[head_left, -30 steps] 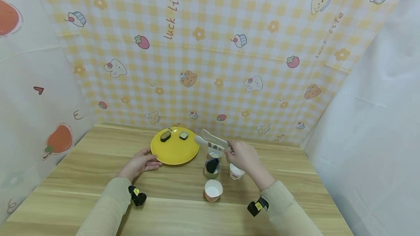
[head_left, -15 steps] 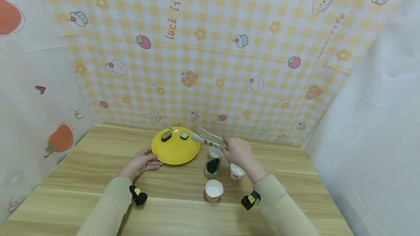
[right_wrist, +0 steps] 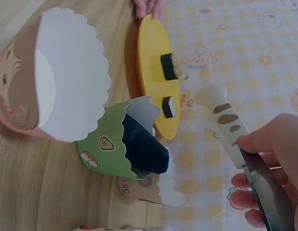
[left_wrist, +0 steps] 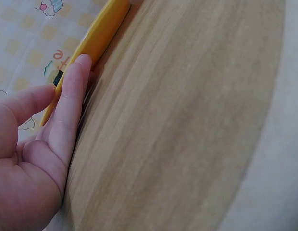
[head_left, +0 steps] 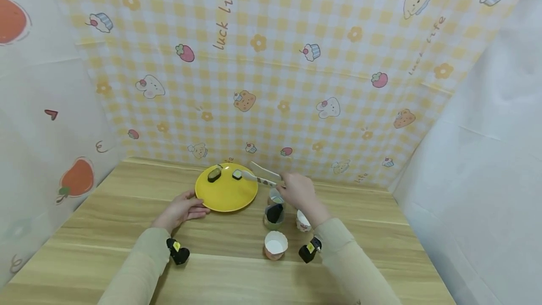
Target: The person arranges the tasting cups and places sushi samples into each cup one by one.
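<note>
My left hand [head_left: 180, 211] pinches the near left rim of a yellow plate [head_left: 226, 199], thumb above and fingers below, as the left wrist view also shows. On the plate lie a larger piece of sushi [head_left: 214, 174] with a dark wrap and grainy top, and a small sushi roll [head_left: 237, 174] with a pale top. My right hand [head_left: 298, 193] grips a pair of tongs [right_wrist: 230, 120] with white, brown-striped, paw-like tips. Their arms are spread with nothing between them. In the head view the nearer tip overlaps the plate's right side, close beside the small roll.
Paper cups stand right of the plate: a pink one [head_left: 275, 247] in front, a green one [right_wrist: 108, 139] holding a dark, tapered piece [right_wrist: 144, 147], another [right_wrist: 144, 187] behind it, and a white one [head_left: 302, 221] partly behind my right wrist. A checkered cloth [head_left: 275, 74] hangs at the back.
My right hand has moved left with the tongs, bringing their nearer tip over the plate beside the small sushi roll. The left hand and plate have stayed in place.
</note>
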